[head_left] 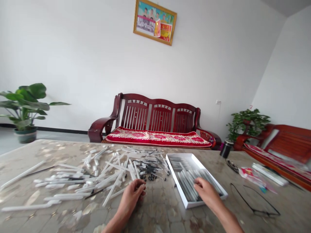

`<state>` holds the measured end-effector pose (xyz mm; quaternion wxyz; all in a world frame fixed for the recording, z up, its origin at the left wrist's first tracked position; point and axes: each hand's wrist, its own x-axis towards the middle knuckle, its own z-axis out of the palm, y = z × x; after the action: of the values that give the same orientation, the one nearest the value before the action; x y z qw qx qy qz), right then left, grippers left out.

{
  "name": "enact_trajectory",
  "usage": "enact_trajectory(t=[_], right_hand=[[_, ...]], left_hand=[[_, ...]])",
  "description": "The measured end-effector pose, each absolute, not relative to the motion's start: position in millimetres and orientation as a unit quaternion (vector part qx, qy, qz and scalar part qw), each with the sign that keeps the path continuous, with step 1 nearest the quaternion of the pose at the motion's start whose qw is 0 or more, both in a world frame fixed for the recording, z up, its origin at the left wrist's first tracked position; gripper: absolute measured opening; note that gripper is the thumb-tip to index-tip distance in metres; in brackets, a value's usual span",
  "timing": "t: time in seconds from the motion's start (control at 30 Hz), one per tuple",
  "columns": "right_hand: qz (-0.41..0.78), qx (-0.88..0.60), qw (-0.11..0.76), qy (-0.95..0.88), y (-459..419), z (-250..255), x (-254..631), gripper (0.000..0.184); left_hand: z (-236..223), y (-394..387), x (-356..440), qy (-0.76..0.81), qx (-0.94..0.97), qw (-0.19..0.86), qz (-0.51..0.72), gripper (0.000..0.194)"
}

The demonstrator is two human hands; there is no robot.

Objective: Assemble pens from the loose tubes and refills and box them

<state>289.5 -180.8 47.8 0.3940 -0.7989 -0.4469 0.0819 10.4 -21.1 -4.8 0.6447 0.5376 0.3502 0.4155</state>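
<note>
From the head view, two hands are apart above one patterned table (pixel 170 213). The right hand (pixel 204 189) is over the near half of one white box (pixel 188 204), at the slender pens (pixel 187 184) lying in it, too many to count; whether its fingers grip one I cannot tell. The left hand (pixel 133 192), fingers curled, is beside the near edge of the one loose heap of white tubes (pixel 111 179); its grasp is unclear. Small black pieces (pixel 152 177) lie between heap and box. Right of the box are one black cup (pixel 226 149) and one pair of glasses (pixel 261 211).
</note>
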Motion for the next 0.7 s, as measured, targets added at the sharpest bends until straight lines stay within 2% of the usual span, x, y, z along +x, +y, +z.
enact_trajectory(t=[0.1, 0.2, 0.4, 0.47, 0.57, 0.7], right_hand=[[0.145, -0.755, 0.379, -0.515, -167.6, 47.3, 237.4, 0.019], [0.160, -0.728, 0.336, -0.576, -150.0, 41.3, 176.1, 0.017], [0.229, -0.674, 0.334, -0.618, -108.3, 34.1, 138.1, 0.015], [0.209, -0.680, 0.322, -0.624, -89.3, 37.7, 147.5, 0.015], [0.104, -0.722, 0.270, -0.629, -56.7, 43.9, 158.2, 0.019], [0.022, -0.728, 0.198, -0.656, -19.9, 43.2, 151.3, 0.022]], left_hand=[[1.5, -36.8, 11.8, 0.302, 0.558, 0.681, 0.366, 0.048], [7.7, -49.8, 11.8, 0.269, 0.524, 0.728, 0.351, 0.054], [14.3, -38.2, 4.5, 0.299, 0.415, 0.734, 0.446, 0.049], [13.8, -28.8, 1.5, 0.331, 0.390, 0.699, 0.500, 0.049], [9.7, -16.7, -2.9, 0.393, 0.392, 0.624, 0.551, 0.050], [1.5, -7.6, -7.1, 0.454, 0.454, 0.551, 0.534, 0.052]])
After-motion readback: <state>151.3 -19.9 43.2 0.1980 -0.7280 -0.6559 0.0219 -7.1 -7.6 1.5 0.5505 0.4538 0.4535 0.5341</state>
